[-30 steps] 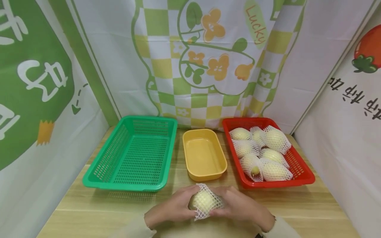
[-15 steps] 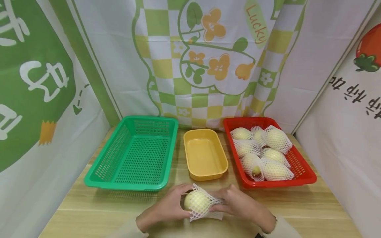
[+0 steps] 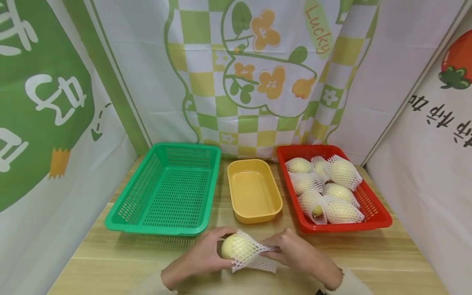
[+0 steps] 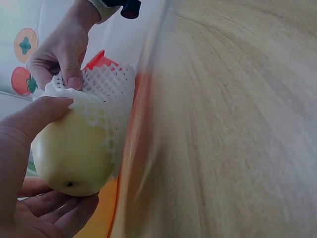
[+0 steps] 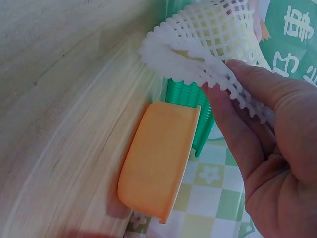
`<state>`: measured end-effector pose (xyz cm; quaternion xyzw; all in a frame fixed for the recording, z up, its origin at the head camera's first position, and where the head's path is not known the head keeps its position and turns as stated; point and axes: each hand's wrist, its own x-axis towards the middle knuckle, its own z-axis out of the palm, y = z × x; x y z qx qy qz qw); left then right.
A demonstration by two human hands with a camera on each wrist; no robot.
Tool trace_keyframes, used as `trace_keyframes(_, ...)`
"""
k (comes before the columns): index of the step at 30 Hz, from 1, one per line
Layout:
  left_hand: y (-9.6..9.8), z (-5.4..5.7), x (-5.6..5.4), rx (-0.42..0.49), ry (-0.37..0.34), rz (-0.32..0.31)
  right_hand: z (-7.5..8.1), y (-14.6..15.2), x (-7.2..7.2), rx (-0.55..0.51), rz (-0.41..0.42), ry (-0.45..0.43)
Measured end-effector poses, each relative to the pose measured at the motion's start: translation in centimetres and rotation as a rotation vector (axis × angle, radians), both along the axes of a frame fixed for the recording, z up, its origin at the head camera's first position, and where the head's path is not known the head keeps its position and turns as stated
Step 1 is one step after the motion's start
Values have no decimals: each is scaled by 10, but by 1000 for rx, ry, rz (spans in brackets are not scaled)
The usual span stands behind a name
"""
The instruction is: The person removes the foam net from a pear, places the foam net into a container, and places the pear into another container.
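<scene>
Low over the front of the table, my left hand (image 3: 207, 255) grips a pale yellow pear (image 3: 229, 247) by its bare end. In the left wrist view the thumb lies on top of the pear (image 4: 74, 148) and the fingers curl below, near its small dark blossom end. A white foam net sleeve (image 3: 250, 255) still covers the pear's other end and reaches toward the right. My right hand (image 3: 293, 249) pinches the sleeve's loose edge between thumb and fingers. In the right wrist view the sleeve (image 5: 213, 37) gapes wide at its scalloped opening.
A green basket (image 3: 156, 229) with nothing in it stands at the left. In the middle is a bare yellow tray (image 3: 254, 196). The red basket (image 3: 346, 227) at the right holds several netted pears (image 3: 341, 211). Printed cloth (image 3: 250, 131) hangs behind.
The left hand has moved left with the pear, whose end now shows bare. The right hand keeps hold of the sleeve, now stretched out between the hands.
</scene>
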<state>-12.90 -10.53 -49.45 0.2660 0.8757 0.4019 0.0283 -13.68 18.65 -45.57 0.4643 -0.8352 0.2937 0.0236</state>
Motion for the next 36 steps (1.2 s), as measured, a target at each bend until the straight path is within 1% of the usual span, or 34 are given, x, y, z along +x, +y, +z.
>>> trace_keyframes(3, -2, -1, 0, -6, 17, 6, 1, 4, 0, -1, -7, -15)
trace_keyframes(5, -3, -2, 0, -7, 15, 7, 2, 8, 0, -8, -12, -30)
trace_keyframes(10, -6, -5, 1, -20, -10, 26, 13, 22, 0, 4, -33, -41)
trace_keyframes(12, -7, -5, 1, -23, -17, 31, 20, 29, 0, 31, -53, -73)
trace_keyframes(15, -7, -6, 1, -29, -23, 33, 34, 41, -1, 88, -105, -159)
trace_keyframes(18, -7, -6, 1, -33, -25, 37, 49, 51, -4, 134, -163, -239)
trace_keyframes(20, -7, -7, 0, -42, -18, 39, 58, 55, -8, 151, -188, -273)
trace_keyframes(23, -6, -8, 0, -51, -1, 39, 71, 58, -15, 152, -192, -283)
trace_keyframes(29, -6, -10, -1, -46, 11, 28, 95, 50, -35, 175, -148, -249)
trace_keyframes(32, -5, -10, -1, -43, 18, 28, 106, 42, -48, 206, -141, -245)
trace_keyframes(36, -5, -10, -1, -53, 17, 35, 113, 30, -70, 242, -130, -266)
